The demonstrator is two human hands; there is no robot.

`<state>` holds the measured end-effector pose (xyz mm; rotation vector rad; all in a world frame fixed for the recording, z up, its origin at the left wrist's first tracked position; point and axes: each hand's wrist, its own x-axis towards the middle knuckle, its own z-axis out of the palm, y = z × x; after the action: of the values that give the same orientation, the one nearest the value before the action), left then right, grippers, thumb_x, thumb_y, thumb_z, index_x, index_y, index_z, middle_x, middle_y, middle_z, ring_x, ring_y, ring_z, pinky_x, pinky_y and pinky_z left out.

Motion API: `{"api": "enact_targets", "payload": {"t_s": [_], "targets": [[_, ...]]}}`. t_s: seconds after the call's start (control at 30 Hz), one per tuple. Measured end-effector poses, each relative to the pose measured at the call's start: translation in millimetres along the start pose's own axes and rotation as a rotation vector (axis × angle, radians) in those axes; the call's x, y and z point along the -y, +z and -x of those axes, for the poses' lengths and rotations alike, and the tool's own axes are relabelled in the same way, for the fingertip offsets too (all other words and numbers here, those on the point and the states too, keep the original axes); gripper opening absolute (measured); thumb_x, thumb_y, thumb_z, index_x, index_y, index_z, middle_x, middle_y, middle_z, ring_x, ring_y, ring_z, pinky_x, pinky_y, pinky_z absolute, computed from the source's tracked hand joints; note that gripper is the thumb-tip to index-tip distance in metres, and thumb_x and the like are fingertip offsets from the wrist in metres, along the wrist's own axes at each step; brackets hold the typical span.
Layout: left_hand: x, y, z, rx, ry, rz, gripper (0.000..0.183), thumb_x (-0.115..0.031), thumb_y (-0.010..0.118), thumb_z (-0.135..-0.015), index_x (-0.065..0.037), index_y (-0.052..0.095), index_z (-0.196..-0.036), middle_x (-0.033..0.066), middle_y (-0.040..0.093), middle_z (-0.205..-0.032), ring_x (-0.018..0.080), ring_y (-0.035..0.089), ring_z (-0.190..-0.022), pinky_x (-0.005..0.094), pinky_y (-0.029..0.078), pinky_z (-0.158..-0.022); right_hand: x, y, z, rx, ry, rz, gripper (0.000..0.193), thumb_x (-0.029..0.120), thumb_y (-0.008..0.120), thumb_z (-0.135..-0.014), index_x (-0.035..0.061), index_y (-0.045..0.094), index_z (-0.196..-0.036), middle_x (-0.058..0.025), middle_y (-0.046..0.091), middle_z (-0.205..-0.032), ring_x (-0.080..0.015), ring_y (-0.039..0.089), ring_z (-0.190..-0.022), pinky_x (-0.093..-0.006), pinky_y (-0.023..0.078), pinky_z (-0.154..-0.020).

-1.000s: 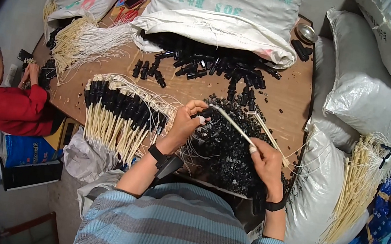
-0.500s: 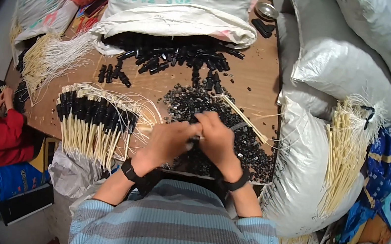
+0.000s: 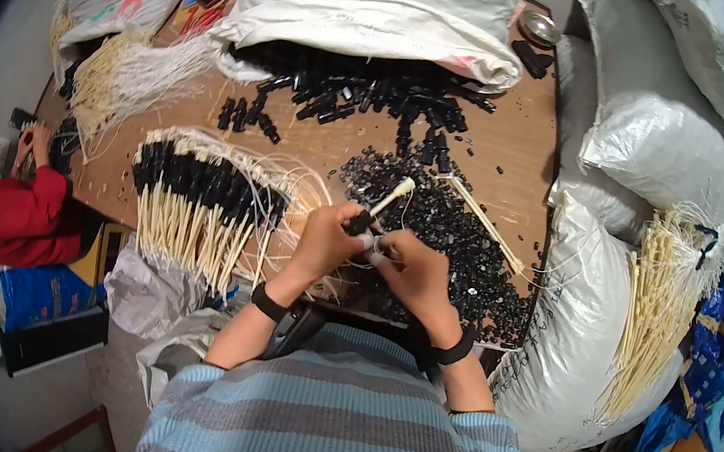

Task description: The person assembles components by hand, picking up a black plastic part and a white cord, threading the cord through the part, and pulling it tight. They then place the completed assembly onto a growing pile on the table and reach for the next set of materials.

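My left hand (image 3: 322, 244) is closed around a small black plastic connector (image 3: 358, 223). From it a cream tube (image 3: 396, 196) with a wider end slants up and to the right. Close beside it, my right hand (image 3: 418, 273) has its fingers pinched on a thin white cord (image 3: 384, 250) that loops between the two hands. Part of the connector is hidden by my left fingers. Under and beyond my hands spreads a pile of small black plastic pieces (image 3: 468, 259). Left of my left hand lies a row of cream tubes fitted with black connectors (image 3: 210, 191), white cords trailing from them.
A white sack (image 3: 380, 30) at the back spills black connectors (image 3: 332, 106) onto the brown table (image 3: 110, 177). Two loose cream tubes (image 3: 484, 225) lie right of the pile. Stuffed sacks (image 3: 582, 303) and a tube bundle (image 3: 658, 305) crowd the right. A person in red (image 3: 21, 215) sits far left.
My hands were pressed together over the pile; now they are slightly apart, with the cream tube and white cord showing. The whole view has shifted, so the table sits further right.
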<state>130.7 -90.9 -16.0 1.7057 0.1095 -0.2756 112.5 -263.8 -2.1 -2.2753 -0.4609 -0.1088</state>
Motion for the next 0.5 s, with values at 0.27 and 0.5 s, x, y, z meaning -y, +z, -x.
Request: {"api": "enact_targets", "payload": {"t_s": [0.27, 0.5], "targets": [[-22, -3, 1, 0.131, 0.035, 0.018, 0.015, -0.004, 0.066, -0.079, -0.002, 0.068, -0.093, -0.0029, 0.059, -0.069, 0.0063, 0.051, -0.064, 0.0227, 0.043, -0.061, -6, -3, 3, -0.046, -0.181, 0.359, 0.024, 0.005, 0.07, -0.074, 0.0103, 0.062, -0.096, -0.0038, 0.063, -0.082, -0.0231, 0.063, -0.057, -0.0348, 0.046, -0.046], [-20, -7, 1, 0.112, 0.111, -0.288, 0.02, -0.002, 0.066, -0.075, -0.001, 0.067, -0.095, 0.0083, 0.064, -0.083, 0.0097, 0.058, -0.078, 0.0264, 0.046, -0.073, -6, -14, 2, 0.046, 0.087, -0.117, 0.013, 0.008, 0.071, -0.077, 0.0065, 0.07, -0.09, -0.0069, 0.056, -0.055, -0.0146, 0.055, -0.047, -0.028, 0.043, -0.047]]}}
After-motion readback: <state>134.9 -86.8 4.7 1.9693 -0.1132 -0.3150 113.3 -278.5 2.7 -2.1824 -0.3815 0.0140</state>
